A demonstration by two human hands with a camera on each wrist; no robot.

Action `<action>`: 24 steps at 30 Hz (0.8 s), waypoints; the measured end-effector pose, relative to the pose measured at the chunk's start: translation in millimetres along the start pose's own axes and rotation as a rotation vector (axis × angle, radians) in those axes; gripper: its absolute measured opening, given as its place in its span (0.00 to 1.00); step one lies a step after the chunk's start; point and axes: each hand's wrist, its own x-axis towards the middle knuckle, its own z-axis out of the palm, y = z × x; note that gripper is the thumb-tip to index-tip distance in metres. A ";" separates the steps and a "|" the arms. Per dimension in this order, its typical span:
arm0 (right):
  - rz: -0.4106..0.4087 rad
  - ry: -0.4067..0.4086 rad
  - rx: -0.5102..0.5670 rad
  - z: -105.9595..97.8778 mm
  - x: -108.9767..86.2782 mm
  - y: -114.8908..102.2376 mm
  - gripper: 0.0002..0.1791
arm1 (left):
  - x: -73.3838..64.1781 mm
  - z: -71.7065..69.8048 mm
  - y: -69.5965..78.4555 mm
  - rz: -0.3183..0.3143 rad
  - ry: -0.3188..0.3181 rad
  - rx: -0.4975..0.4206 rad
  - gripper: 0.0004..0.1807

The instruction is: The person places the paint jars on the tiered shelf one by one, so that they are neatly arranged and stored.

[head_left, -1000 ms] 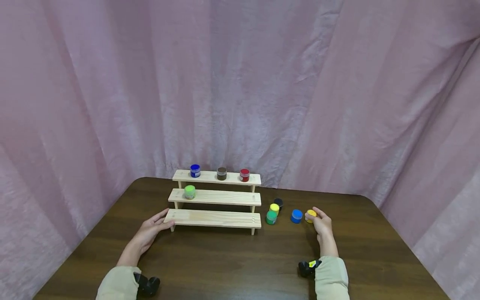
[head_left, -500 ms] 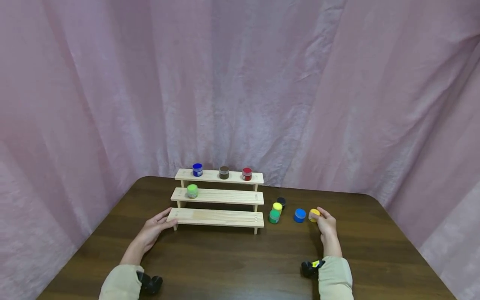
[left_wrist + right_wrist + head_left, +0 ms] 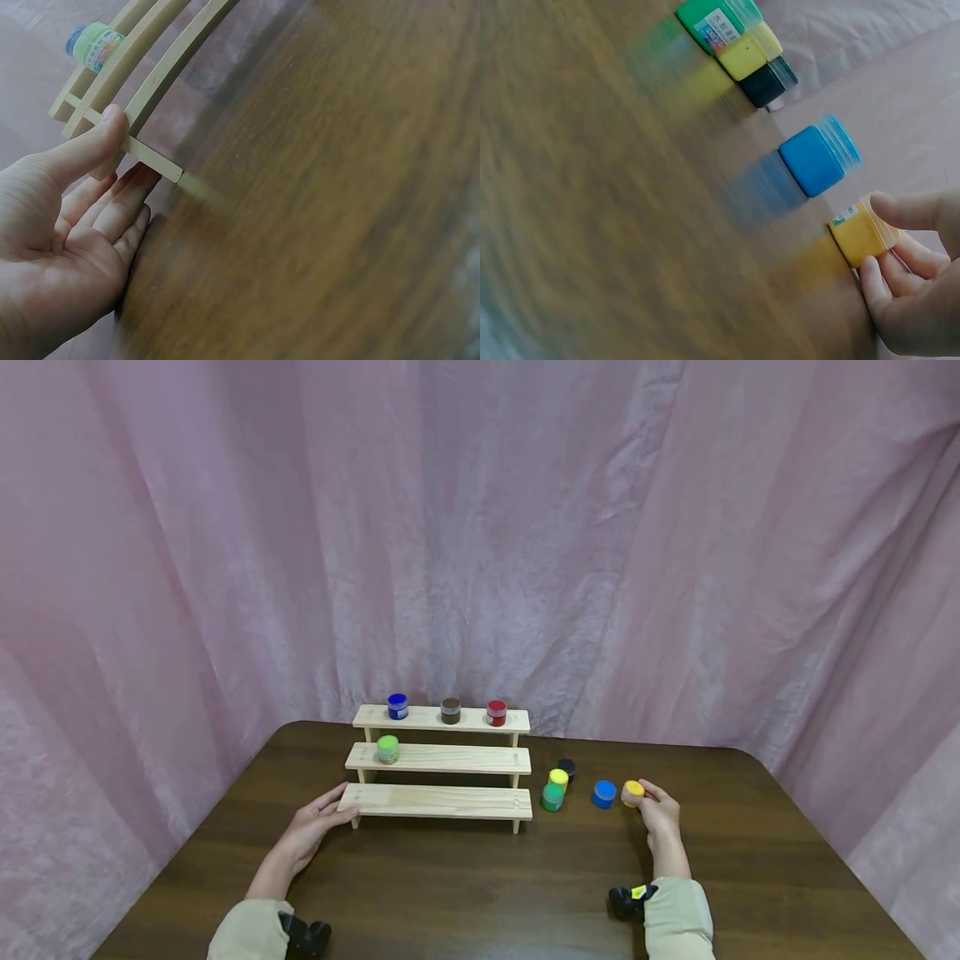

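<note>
A three-tier wooden display rack [image 3: 435, 802] stands on the table. My left hand [image 3: 311, 831] holds the left end of its lowest tier; in the left wrist view the thumb [image 3: 101, 146] presses the board's end, with the fingers behind and below it. My right hand [image 3: 662, 818] pinches an orange-yellow paint jar [image 3: 859, 236] between thumb and fingers, the jar sitting on the tabletop. Just left of it is a blue paint jar [image 3: 603, 794]. The top tier bears dark blue [image 3: 397, 707], brown [image 3: 451, 711] and red [image 3: 497, 713] jars. A light green jar [image 3: 387, 749] is on the middle tier.
Between rack and blue jar, green [image 3: 552, 797], yellow [image 3: 558, 778] and black [image 3: 567, 769] jars stand close together. A pink curtain [image 3: 480, 527] hangs behind the brown wooden table [image 3: 465, 893].
The head view has shifted slightly, so everything appears a little further right. Both hands keep their places on the rack and the orange-yellow jar.
</note>
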 end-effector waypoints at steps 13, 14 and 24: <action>0.002 0.065 0.049 1.9 -0.7 1.5 0.31 | -0.6 -0.8 -4.0 0.003 0.007 -0.005 0.43; 0.001 0.065 0.057 1.7 -0.9 0.6 0.31 | -0.6 -1.2 -3.9 0.004 0.008 -0.006 0.43; -0.012 0.070 0.079 -2.7 -1.8 -3.5 0.31 | 0.3 0.6 -1.1 0.000 0.001 -0.004 0.44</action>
